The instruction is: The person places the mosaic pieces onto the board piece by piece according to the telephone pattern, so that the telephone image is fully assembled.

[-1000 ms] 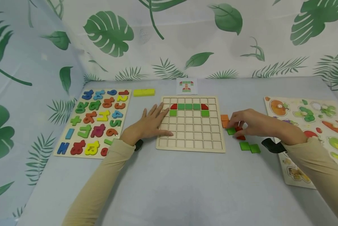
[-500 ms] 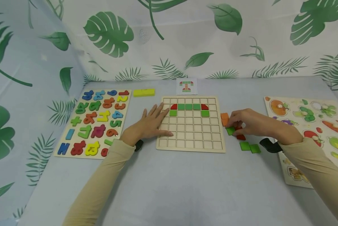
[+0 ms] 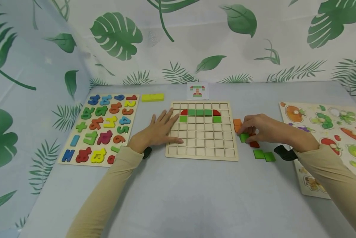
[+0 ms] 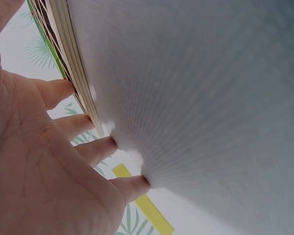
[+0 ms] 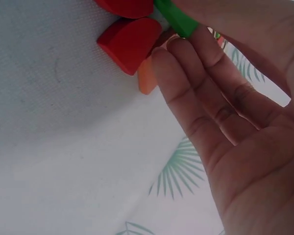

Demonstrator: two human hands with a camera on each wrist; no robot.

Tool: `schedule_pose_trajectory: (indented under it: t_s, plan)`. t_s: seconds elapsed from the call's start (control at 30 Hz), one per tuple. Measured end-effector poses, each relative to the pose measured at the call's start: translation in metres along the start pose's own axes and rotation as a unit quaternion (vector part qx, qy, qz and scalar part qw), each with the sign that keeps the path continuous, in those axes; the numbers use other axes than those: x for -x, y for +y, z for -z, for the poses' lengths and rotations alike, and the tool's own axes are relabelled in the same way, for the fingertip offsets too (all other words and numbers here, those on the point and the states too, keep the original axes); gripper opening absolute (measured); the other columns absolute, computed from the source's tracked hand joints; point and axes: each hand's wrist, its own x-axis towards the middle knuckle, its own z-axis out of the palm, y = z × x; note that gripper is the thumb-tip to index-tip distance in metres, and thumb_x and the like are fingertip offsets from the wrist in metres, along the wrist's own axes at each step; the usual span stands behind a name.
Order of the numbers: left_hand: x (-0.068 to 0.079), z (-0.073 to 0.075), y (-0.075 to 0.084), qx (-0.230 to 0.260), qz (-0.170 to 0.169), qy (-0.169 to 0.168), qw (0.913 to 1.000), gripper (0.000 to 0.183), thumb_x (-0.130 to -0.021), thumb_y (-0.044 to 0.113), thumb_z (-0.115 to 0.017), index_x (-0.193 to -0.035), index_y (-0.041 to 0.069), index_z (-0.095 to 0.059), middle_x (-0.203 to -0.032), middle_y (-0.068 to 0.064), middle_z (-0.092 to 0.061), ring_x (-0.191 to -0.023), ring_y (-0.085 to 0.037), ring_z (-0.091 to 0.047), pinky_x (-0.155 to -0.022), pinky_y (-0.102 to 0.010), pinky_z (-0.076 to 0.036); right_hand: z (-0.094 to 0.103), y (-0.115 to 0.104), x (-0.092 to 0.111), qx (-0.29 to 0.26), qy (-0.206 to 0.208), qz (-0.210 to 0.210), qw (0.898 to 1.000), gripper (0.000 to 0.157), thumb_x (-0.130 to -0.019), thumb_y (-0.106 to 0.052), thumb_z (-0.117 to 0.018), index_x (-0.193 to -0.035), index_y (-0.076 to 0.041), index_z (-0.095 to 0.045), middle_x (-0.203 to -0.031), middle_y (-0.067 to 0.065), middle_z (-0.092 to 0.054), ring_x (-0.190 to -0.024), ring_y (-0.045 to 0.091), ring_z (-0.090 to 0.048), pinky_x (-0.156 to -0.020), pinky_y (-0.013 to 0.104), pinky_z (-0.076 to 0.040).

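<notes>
My left hand (image 3: 155,132) lies with fingers spread on the left edge of a wooden grid board (image 3: 200,143). In the left wrist view its fingertips reach the board's side and the cloth. Green square tiles and two red rounded pieces form a row with two hanging ends in the board's upper cells. To the right of the board, my right hand (image 3: 264,129) pinches a green square tile (image 5: 179,18) between thumb and index finger. Just under that hand are red rounded pieces (image 5: 130,44), with orange tiles (image 3: 237,123) beside its fingertips. The hand partly covers these pieces.
Two green tiles (image 3: 259,154) lie nearer the front. A pattern card (image 3: 197,96) stands behind the board, and a yellow block (image 3: 152,97) to its left. A number puzzle (image 3: 105,109) is at left; a vegetable puzzle (image 3: 310,127) sits partly under the right forearm.
My right hand has shifted slightly left and its fingertips have closed on the green tile. The orange tiles have slid slightly away toward the back. My left hand stays in place.
</notes>
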Motion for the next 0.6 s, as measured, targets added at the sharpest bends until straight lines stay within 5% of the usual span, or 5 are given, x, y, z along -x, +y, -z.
schedule_pose_trajectory:
  t_s: [0.6]
  plan:
    - [-0.0005,0.0025,-0.0018,0.0,0.0,0.002,1.0,0.107,-0.097,0.065,-0.063,-0.17,0.016,-0.004,-0.175,-0.01,0.014,-0.16,-0.035,0.011,-0.123,-0.064,0.008,0.0008,0.0035,-0.004,0.006,0.041,0.027,0.999,0.021,-0.082,-0.001,-0.087,-0.101,-0.007,-0.082,-0.093,-0.004,-0.065,-0.081,0.01,-0.067,-0.072,0.028,-0.059]
